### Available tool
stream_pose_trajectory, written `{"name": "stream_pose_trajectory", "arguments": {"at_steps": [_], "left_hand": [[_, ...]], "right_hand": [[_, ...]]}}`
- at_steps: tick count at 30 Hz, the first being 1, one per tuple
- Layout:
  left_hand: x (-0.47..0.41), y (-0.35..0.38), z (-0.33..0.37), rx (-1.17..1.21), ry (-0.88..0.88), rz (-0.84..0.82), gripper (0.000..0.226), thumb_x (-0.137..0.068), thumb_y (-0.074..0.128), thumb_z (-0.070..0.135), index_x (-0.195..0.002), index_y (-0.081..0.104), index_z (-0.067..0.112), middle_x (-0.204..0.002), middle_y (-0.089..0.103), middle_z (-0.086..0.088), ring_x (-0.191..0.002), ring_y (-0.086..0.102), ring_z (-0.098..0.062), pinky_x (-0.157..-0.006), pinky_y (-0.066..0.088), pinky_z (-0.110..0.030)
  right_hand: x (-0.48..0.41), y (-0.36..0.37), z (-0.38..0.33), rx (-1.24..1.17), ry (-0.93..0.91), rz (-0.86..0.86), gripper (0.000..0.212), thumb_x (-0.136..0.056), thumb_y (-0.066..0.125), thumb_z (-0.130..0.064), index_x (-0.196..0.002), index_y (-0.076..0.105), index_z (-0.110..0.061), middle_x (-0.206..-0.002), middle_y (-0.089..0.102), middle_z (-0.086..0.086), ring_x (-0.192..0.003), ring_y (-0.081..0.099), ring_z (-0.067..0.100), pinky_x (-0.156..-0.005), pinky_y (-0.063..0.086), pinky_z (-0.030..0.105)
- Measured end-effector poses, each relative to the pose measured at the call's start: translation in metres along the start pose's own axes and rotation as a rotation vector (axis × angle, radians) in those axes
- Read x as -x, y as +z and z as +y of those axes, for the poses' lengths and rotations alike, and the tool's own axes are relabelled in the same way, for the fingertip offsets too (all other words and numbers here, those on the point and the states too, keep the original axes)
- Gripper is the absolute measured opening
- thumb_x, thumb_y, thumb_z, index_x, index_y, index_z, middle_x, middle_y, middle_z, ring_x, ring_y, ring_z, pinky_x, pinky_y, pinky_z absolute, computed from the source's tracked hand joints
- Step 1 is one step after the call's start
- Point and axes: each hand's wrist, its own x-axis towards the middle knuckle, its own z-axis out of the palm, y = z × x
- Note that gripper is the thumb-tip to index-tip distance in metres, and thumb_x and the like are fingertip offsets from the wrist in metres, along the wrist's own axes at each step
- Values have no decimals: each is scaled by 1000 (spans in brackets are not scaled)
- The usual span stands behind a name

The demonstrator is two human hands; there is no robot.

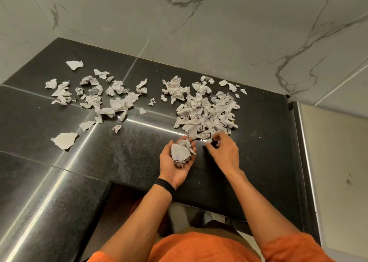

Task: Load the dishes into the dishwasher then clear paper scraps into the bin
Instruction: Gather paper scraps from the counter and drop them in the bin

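Near the desk's front edge, left hand [175, 162]: palm up and cupped, fingers loosely curled round a wad [182, 152] of crumpled scraps; a black wristband [165, 186] sits on the wrist.
Right hand [224, 152]: just right of the left one, knuckles up, with thumb and forefinger pinching a small scrap [209, 141] at the near rim of the heap (the tips are slightly blurred).
Heap [207, 114]: a dense pile of torn, crumpled paper toward the desk's right edge, running from the hands back toward the rear edge.
Loose scatter [99, 98]: a thinner spread over the left half of the desk, most pieces lying apart; one large flat piece [65, 140] lies alone toward the left front.
Desk [129, 152]: black polished stone, glossy, meeting a marbled wall [219, 32] at the back.
Handling: the scraps look feather-light, soft and springy. They should crush without harm but won't stay packed, and may skate on the gloss.
Where to take hold: raking the heap from its far side into the cupped palm is probably better than picking singly. Flat pieces likely need sliding to the desk's front edge to lift.
Risk: an overfull palm could shed bits, so closing the fingers over the wad should help.
Bin: not in view.
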Motion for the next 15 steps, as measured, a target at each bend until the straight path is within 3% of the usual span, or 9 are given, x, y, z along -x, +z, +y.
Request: {"name": "stream_pose_trajectory", "arguments": {"at_steps": [3,6,10,15], "left_hand": [[2,0,2,-6,15,4,48,-104,41,37,-118,68,0,-128,67,-23,-111,65,-35,-114,41,-44],[2,-2,4,-8,27,12,48,-104,41,37,-119,68,0,-127,67,-24,-110,65,-34,-106,47,-43],[1,-3,6,-18,43,29,47,-103,43,37,-118,68,1,-124,69,-23,-106,67,-34,-102,49,-42],[-2,1,-2,-49,30,38,48,-103,42,39,-123,68,4,-127,68,-21,-106,66,-33,-99,49,-41]], "right_hand": [[-4,9,-6,49,-37,51,25,-90,77,-29,-108,61,-22,-99,65,-7,-90,62,12,-79,54,33],[-5,7,-4,1,-3,55,14,-93,72,-19,-105,64,-21,-94,67,-7,-86,65,13,-79,56,34],[1,-3,2,-294,125,68,13,-90,77,-19,-100,68,-20,-92,69,-9,-85,65,4,-81,59,31],[14,-11,-11,-617,108,20,17,-85,82,-13,-97,72,-20,-92,75,-3,-89,71,11,-84,60,31]]}}
